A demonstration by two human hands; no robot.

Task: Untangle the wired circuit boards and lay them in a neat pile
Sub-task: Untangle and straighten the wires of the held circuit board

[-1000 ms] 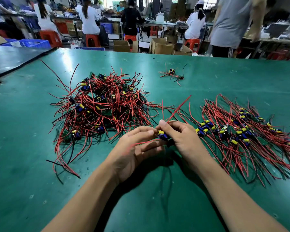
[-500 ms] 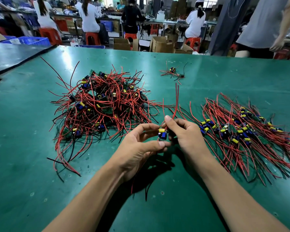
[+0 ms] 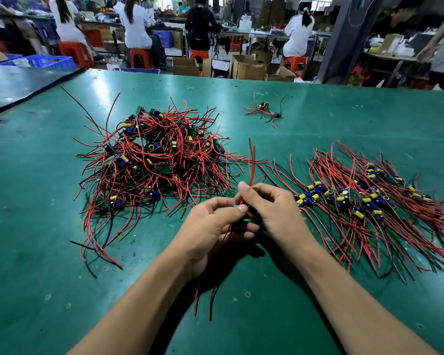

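One board [image 3: 236,206] is held just above the bench [image 3: 36,265], before the middle of the near edge, and is mostly hidden between the two hands. The left hand [image 3: 213,226] is curled about it from below with the thumb pressed on top, so that grip is clamped on the board. The right hand [image 3: 277,213] pinches the red leads [image 3: 251,170] just above the board, and these are drawn upright out of that grip. More red and black wires hang below the left hand towards the bench.

The tangle [image 3: 154,160] lies left of the middle of the bench. The pile [image 3: 369,201] is spread towards the right edge, with its boards in a band and its wires fanned towards the far and near edges. A small cluster [image 3: 264,110] lies apart towards the far edge.

The step in hand is judged to be the straightening of a freed board's leads before it is laid down. For the next move, the board would need to be carried right and set in line with the band, with its leads pointed the same way as the rest. The hanging wires should be kept gathered so that nothing in the pile is snagged. Much of the task is judged undone, since the tangle is large.
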